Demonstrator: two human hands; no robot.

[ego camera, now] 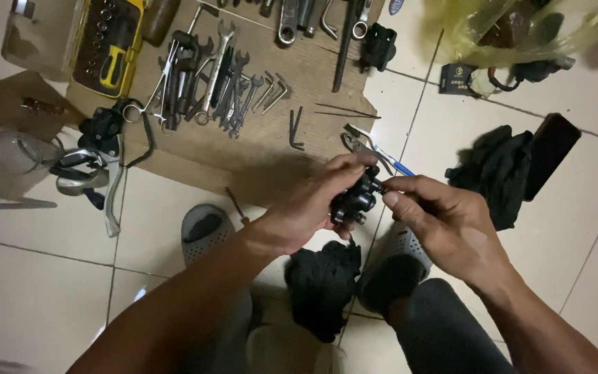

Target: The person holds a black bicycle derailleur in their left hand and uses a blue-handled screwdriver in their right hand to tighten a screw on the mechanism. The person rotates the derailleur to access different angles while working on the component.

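The left hand [313,208] holds a small black metal part [356,197], which looks like a brake caliper, above the tiled floor [29,277], in the middle of the view between the person's knees. The part is dark and blocky, with rounded lumps and a short stub at its upper right end. The left fingers are closed around its body, the thumb on top. The right hand [444,221] meets it from the right; its thumb and forefinger are pinched together on the stub, but what they grip there is too small to tell. Under the hands lies one black rag [323,284], and two grey slippers [205,232] are on the floor, one at each side of it. A second dark cloth [500,170] lies to the right, just beside a dark flat object [551,152]. Behind the hands one sheet of cardboard [257,145] carries a row of many wrenches [216,83] and several hex keys [275,90]. One pair of pliers with blue handles [375,151] lies at its right edge. To the left are one silver brake lever [95,180] and one yellow bit case [112,45].
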